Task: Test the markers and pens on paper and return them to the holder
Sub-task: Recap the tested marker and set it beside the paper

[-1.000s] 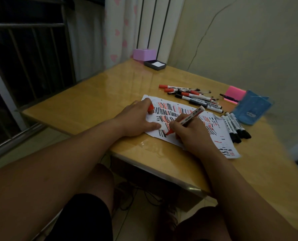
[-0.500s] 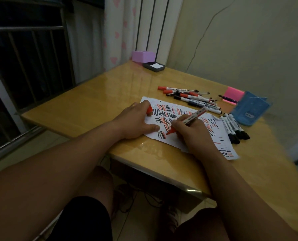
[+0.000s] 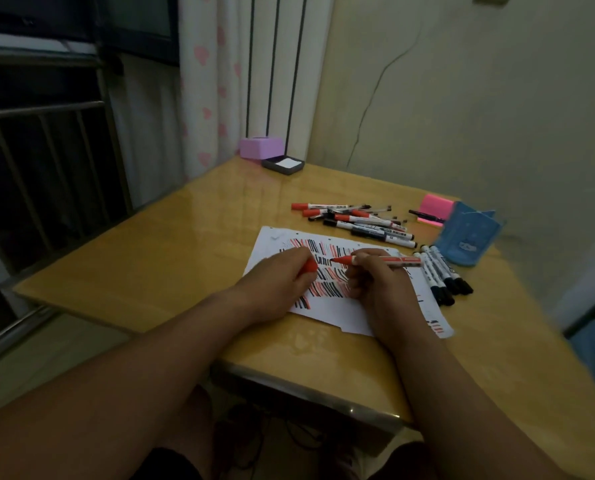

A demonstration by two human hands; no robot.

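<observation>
My right hand [image 3: 375, 278] grips an uncapped red marker [image 3: 379, 260], held level above the paper with its red tip pointing left. Its red cap [image 3: 308, 266] is held in my left hand [image 3: 278, 278], which rests on the white paper [image 3: 327, 310]. The sheet is covered in red and black test strokes. A pile of markers and pens [image 3: 358, 221] lies beyond the paper. Several black-capped markers [image 3: 441, 275] lie to its right. The blue holder [image 3: 466, 240] lies at the far right of the table.
A pink sticky-note pad [image 3: 434, 206] with a dark pen across it sits behind the holder. A purple box [image 3: 259, 148] and a dark tray [image 3: 283, 165] stand at the table's far corner. The wooden table [image 3: 150, 265] ends near my knees; a window railing runs along the left.
My right hand has lifted the marker's tip off the paper and turned it level, tip toward my left hand. The left hand with the cap has shifted slightly toward the marker.
</observation>
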